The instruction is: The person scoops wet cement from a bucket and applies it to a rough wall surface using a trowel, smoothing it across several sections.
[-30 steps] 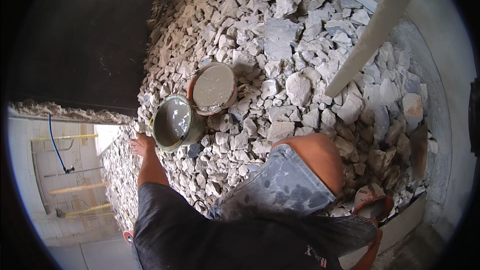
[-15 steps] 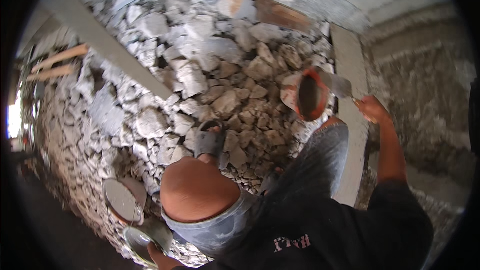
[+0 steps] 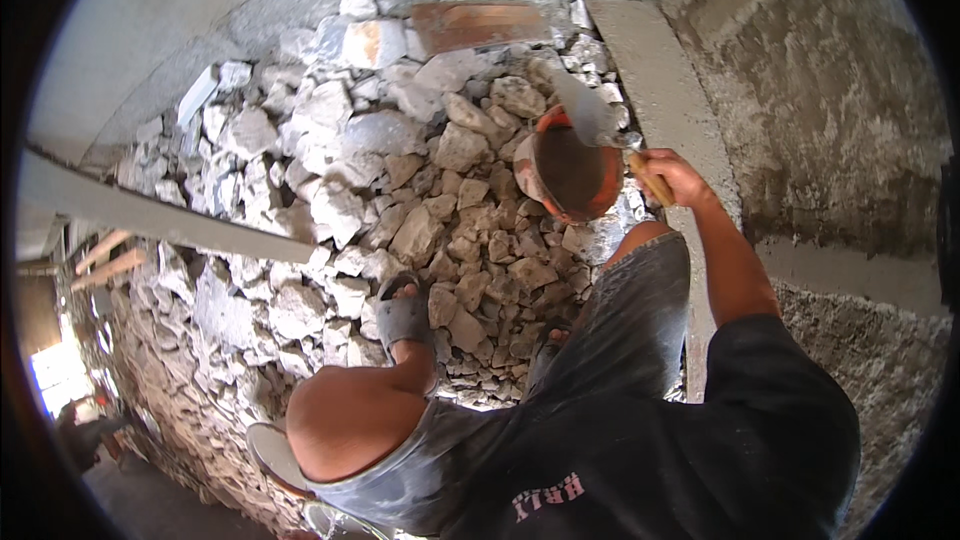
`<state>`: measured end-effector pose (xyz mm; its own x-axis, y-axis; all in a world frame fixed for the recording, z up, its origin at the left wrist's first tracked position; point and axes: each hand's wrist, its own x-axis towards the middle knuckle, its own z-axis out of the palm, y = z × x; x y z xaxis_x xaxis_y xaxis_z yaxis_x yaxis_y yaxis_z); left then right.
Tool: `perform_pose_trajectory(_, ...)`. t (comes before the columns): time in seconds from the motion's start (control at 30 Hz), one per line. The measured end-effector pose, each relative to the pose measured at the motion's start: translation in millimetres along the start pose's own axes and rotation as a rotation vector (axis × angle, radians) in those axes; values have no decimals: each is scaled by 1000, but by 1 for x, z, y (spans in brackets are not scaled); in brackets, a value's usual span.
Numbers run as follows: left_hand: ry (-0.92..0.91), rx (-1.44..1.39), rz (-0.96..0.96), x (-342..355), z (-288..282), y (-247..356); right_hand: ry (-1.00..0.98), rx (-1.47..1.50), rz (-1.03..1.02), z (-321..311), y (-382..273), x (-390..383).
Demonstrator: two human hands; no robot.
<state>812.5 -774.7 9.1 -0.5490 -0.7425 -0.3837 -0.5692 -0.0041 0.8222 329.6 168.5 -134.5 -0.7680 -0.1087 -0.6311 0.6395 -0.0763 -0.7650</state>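
Beside the concrete ledge, our right hand has its fingers wrapped around the wooden handle of a trowel. Its blade overlaps the rim of an orange bucket, which sits on broken stones; we cannot tell whether they touch. Our left hand is out of view, its fingers unseen.

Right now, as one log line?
right hand: grips trowel | left hand: out of view | trowel: overlaps orange-rimmed bucket in picture | ground: stone rubble
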Motion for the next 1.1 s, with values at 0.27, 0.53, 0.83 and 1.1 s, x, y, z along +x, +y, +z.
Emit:
perform_pose_trajectory(0.27, -688, -423, -37, -9, 401, 328, -200, 172, -174, 64, -39, 15)
perform_pose_trajectory(0.53, -1755, 397, 407, -159, 707, 413, -216, 197, -217, 115, -118, -7)
perform_pose_trajectory(0.83, -1439, 903, 1195, -167, 806, 365, 468, -1085, -233, 121, -133, -49)
perform_pose_trajectory(1.1, -799, 856, 1224, -61, 868, 217, 677, -1527, 138, 117, -141, -95)
